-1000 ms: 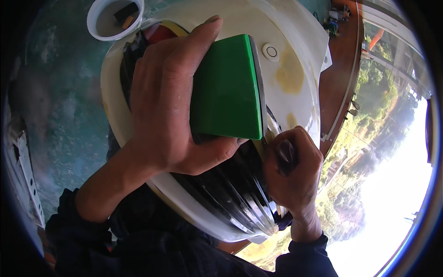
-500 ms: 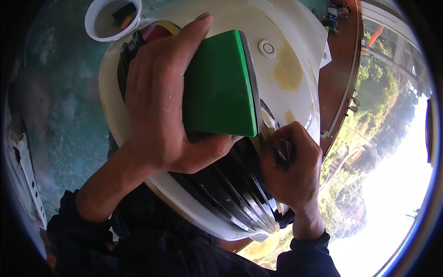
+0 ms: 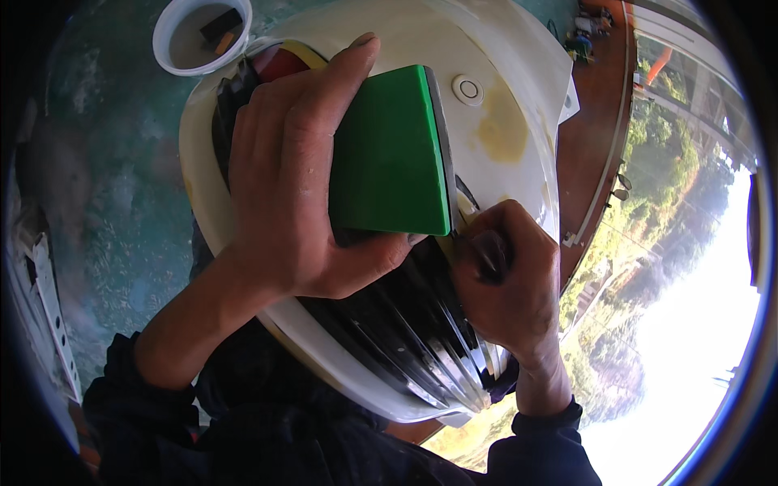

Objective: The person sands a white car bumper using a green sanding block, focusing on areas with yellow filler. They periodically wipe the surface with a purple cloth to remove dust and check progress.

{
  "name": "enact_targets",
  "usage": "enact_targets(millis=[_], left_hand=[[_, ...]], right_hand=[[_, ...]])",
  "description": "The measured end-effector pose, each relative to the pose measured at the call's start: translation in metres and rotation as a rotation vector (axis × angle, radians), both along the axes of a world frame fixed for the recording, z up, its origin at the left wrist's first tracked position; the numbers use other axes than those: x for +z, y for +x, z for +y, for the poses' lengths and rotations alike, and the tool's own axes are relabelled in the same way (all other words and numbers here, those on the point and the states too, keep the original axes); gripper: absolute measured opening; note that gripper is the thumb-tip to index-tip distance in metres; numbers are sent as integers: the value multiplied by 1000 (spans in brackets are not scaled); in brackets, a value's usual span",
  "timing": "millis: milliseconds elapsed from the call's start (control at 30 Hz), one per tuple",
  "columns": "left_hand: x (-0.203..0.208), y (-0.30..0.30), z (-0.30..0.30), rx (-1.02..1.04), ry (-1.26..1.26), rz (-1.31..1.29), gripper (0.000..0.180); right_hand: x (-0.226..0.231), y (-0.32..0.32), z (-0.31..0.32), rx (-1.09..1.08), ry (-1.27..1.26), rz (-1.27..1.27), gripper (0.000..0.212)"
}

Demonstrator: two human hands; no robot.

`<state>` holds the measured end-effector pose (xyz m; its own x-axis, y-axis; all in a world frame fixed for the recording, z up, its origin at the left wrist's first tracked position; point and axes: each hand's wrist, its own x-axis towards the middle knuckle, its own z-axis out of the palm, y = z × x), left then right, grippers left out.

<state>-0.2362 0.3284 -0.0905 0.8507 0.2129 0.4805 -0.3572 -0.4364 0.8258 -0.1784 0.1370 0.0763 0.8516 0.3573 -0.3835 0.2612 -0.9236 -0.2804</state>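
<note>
My left hand [image 3: 284, 178] is wrapped around a green flat-faced block [image 3: 389, 154] with a dark grey edge, its thumb on the near side. The block is held above a white car bumper [image 3: 397, 32] with yellowish patches [image 3: 502, 130]. Close to the block's right corner, my right hand [image 3: 515, 283] is closed in a fist over the bumper. Its fingers hide whatever is in them; only a small pale sliver shows beside the knuckles. Below both hands runs the bumper's black slatted grille [image 3: 381, 332].
A white bucket [image 3: 162, 49] holding greyish liquid and dark and orange pieces stands on the green floor at the far left. A round cap [image 3: 468, 90] sits in the bumper's surface. Small items [image 3: 587, 32] lie at the far right. White panels [image 3: 53, 308] lean at the left.
My right hand has shifted slightly up and left, nearer the block's corner. The block and my left hand have moved a little right. The grip of both hands looks the same.
</note>
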Motion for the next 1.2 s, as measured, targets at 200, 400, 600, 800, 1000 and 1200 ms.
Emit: enact_targets(millis=[200, 400, 600, 800, 1000, 1200], left_hand=[[2, 3, -2, 8, 13, -5, 112], [5, 1, -2, 13, 24, -12, 109], [5, 0, -2, 16, -11, 23, 108], [4, 3, -5, 19, -12, -13, 107], [0, 2, -1, 23, 45, -35, 112], [-11, 4, 0, 8, 15, -68, 116]], right_hand=[[4, 2, 4, -120, -12, 94, 21], [9, -3, -8, -84, -60, 73, 21], [1, 14, 4, -44, 112, -37, 14], [7, 5, -34, 369, 49, -673, 28], [7, -41, -65, 503, -7, -448, 45], [26, -50, -71, 90, 156, -175, 67]])
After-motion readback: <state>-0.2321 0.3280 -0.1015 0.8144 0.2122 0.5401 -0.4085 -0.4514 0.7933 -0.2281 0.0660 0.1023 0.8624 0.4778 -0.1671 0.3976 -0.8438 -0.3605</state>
